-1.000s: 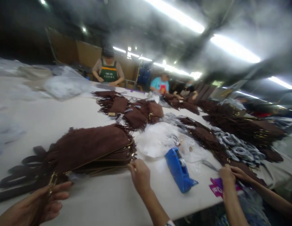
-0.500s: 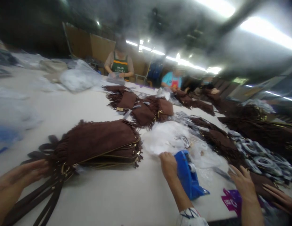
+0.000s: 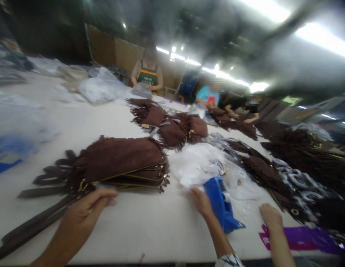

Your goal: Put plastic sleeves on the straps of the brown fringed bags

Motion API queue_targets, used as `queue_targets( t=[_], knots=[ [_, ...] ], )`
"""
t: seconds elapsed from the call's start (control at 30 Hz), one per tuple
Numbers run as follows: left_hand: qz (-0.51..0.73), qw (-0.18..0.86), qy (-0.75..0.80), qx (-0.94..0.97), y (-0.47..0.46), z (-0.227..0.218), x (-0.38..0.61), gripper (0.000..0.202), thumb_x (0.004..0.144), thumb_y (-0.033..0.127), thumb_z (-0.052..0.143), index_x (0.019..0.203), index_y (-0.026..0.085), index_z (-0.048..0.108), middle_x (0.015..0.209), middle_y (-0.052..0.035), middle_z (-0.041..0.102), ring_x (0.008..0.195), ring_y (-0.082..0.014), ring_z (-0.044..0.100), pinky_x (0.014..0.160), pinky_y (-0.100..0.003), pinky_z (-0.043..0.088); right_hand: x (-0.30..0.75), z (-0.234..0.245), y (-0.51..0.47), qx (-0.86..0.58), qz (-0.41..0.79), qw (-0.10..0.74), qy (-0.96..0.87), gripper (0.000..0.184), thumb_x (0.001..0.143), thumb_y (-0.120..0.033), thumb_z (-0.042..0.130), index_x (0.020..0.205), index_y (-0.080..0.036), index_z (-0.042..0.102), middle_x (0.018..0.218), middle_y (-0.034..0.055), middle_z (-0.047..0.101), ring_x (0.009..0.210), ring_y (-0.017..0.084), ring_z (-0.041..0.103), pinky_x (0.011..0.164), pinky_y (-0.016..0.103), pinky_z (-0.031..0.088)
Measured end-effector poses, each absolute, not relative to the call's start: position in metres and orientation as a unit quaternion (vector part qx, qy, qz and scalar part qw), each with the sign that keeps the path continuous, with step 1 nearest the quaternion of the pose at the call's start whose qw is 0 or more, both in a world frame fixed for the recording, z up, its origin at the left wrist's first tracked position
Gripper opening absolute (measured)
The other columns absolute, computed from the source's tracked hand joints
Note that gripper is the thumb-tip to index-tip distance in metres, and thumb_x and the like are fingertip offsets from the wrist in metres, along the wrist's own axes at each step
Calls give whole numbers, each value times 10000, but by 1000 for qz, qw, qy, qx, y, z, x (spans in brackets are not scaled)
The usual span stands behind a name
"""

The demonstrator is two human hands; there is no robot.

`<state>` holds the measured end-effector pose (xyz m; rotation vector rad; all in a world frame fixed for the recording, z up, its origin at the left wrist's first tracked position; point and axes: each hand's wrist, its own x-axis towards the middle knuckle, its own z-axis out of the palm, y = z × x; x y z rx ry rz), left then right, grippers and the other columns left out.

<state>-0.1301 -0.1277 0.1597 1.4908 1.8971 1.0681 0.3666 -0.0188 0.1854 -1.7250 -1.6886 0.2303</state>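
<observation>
A stack of dark brown fringed bags (image 3: 122,157) with gold zippers lies on the white table, its straps trailing left. My left hand (image 3: 90,205) is just in front of the stack's lower left edge, fingers pressed together beside a small bit of clear plastic; what they hold, if anything, I cannot make out. My right hand (image 3: 200,202) is closed, fingertips at the lower edge of a white crumpled bundle (image 3: 198,159). Whether it grips the bundle is unclear. Right beside it stands a blue tape dispenser (image 3: 218,205).
A co-worker's hand (image 3: 271,215) rests on the table at the right, by a purple strip (image 3: 297,237). More brown bags (image 3: 172,131) lie farther back and right. Several people work across the table. Clear plastic bags (image 3: 101,87) lie at the back left.
My left hand has moved right, from the straps to the front of the bag stack. My right hand stays by the tape dispenser. At the right, one co-worker's hand has left view.
</observation>
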Motion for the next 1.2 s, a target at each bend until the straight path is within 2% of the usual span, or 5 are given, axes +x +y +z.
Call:
queue_targets(
  t=[0.33,0.47,0.67,0.97,1.2],
  knots=[
    [371,344,374,777,-70,172,-26,588,856,262,572,1415,237,392,1488,-112,375,1392,-246,295,1153,-418,235,229,162,-52,-522,382,219,-730,298,881,-456,555,751,-195,615,678,-24,544,665,133,491,609,237,375],
    [348,497,316,729,-62,174,-20,359,726,371,750,1031,197,677,1150,-91,644,1193,-295,502,1019,-410,377,217,200,-62,-460,469,210,-724,321,889,-466,548,721,-193,573,671,-27,496,648,122,447,595,228,359],
    [389,688,407,458,-98,150,-55,298,598,303,827,744,141,624,733,-5,638,703,-143,552,673,-244,404,192,184,-57,-501,440,241,-705,392,855,-533,567,662,-191,553,594,-30,475,579,119,421,551,233,335],
    [434,591,551,398,-160,130,-107,164,689,293,676,692,141,614,627,12,588,602,-123,474,588,-241,329,106,134,-92,-399,679,271,-553,346,806,-476,644,996,-188,614,702,-7,563,618,136,472,595,256,394],
    [414,473,641,441,-207,125,-141,148,782,278,559,678,173,556,644,31,545,648,-138,476,592,-246,319,50,124,-118,-416,684,282,-529,312,829,-454,641,699,-178,574,600,-27,491,553,100,385,542,229,320]
  ],
)
